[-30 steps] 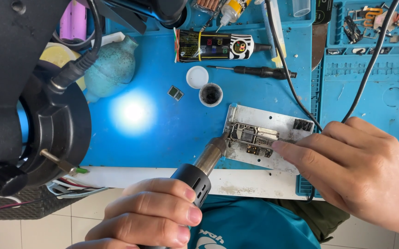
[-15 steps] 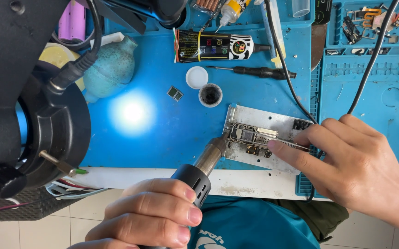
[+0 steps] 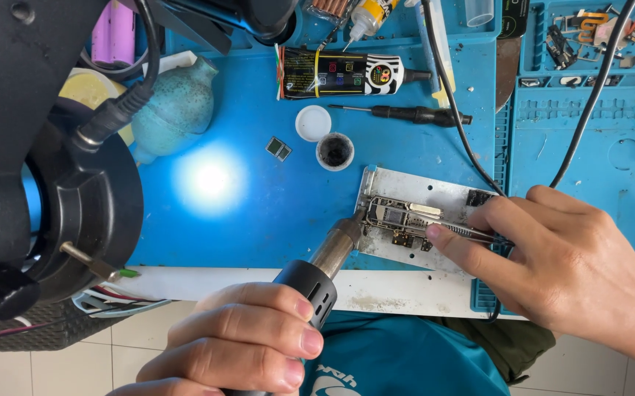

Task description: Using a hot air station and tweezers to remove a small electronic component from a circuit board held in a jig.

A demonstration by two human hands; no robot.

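From the head view we see our left hand (image 3: 240,341) wrapped tight around the black hot-air gun with the metal nozzle (image 3: 317,275), its tip just at the left edge of the small bare circuit board (image 3: 398,220) on the silver metal plate (image 3: 420,192). Our right hand (image 3: 559,257) pinches slim metal tweezers (image 3: 464,232), their points resting on that board, which lies between both hands on the blue work mat (image 3: 258,213).

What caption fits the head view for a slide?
Left hand aims hot-air nozzle at circuit board; right hand holds tweezers.
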